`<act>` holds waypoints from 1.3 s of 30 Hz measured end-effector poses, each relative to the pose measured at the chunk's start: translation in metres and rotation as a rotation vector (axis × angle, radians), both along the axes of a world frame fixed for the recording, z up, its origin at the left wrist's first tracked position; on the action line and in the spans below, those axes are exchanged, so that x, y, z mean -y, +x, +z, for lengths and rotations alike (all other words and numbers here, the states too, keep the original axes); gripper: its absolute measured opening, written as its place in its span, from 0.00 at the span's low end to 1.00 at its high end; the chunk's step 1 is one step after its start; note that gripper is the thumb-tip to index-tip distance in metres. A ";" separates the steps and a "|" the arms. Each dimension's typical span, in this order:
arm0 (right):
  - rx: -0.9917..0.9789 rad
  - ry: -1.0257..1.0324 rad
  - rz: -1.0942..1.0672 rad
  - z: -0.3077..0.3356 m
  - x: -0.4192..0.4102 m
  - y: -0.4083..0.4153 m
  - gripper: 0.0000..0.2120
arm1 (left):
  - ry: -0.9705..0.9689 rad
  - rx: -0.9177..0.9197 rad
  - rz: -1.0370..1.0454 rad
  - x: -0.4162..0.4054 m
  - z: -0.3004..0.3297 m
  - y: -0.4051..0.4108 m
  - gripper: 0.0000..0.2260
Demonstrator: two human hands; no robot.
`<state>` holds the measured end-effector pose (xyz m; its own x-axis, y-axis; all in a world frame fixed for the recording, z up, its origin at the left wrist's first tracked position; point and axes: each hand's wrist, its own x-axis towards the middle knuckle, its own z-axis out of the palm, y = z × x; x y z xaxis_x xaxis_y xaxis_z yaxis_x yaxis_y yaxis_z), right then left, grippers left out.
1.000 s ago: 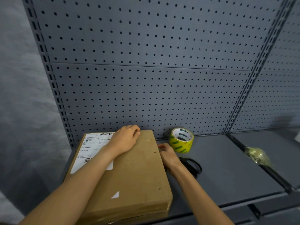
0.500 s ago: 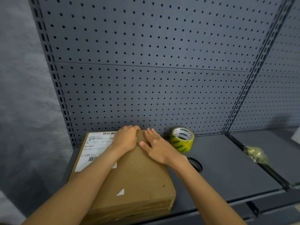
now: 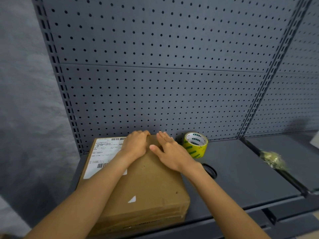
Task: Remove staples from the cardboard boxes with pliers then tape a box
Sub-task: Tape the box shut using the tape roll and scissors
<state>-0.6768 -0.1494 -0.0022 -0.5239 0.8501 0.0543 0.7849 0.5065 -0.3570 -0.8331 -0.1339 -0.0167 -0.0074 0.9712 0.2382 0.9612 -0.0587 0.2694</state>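
A stack of flattened brown cardboard boxes with a white shipping label lies on the grey shelf. My left hand rests on the stack's far edge with its fingers curled over that edge. My right hand lies flat on the top, fingers straight and pointing at the far edge. A yellow roll of tape with green print stands just right of the stack. A black looped handle of a tool peeks out beside my right wrist; the rest of the tool is hidden.
A grey pegboard wall rises directly behind the shelf. A crumpled wad of clear tape or plastic lies on the divider rail at the right. Another shelf section continues to the right of that rail.
My right hand has moved from the right side of the stack, near the black tool, up onto the top of the cardboard beside my left hand. The left hand has stayed in place.
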 end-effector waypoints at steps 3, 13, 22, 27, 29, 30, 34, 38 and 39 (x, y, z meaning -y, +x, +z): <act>0.000 -0.043 -0.013 -0.008 -0.012 -0.006 0.33 | 0.003 0.014 0.013 0.000 0.002 0.000 0.18; -0.080 0.116 0.025 -0.018 0.006 0.009 0.22 | -0.002 -0.012 0.045 -0.001 0.002 0.002 0.18; -0.339 -0.293 -0.080 -0.007 -0.007 -0.003 0.36 | 0.025 0.145 -0.231 0.008 0.010 0.001 0.27; -0.609 -0.561 -0.240 -0.011 -0.006 0.002 0.43 | -0.178 0.183 -0.303 0.011 0.008 0.000 0.23; -0.587 -0.520 -0.260 -0.014 -0.008 0.003 0.39 | -0.226 0.137 -0.290 0.008 0.004 -0.001 0.22; -0.589 -0.502 -0.264 -0.015 -0.009 0.004 0.35 | -0.238 0.113 -0.295 0.006 0.003 -0.002 0.22; -0.579 -0.439 -0.305 -0.017 -0.007 0.006 0.24 | -0.229 0.058 -0.311 0.006 0.004 0.000 0.21; -0.579 -0.411 -0.335 -0.018 -0.010 0.007 0.24 | -0.187 0.054 -0.326 0.009 0.011 0.002 0.22; -0.577 -0.427 -0.333 -0.018 -0.011 0.007 0.24 | -0.182 0.050 -0.334 0.010 0.012 0.002 0.22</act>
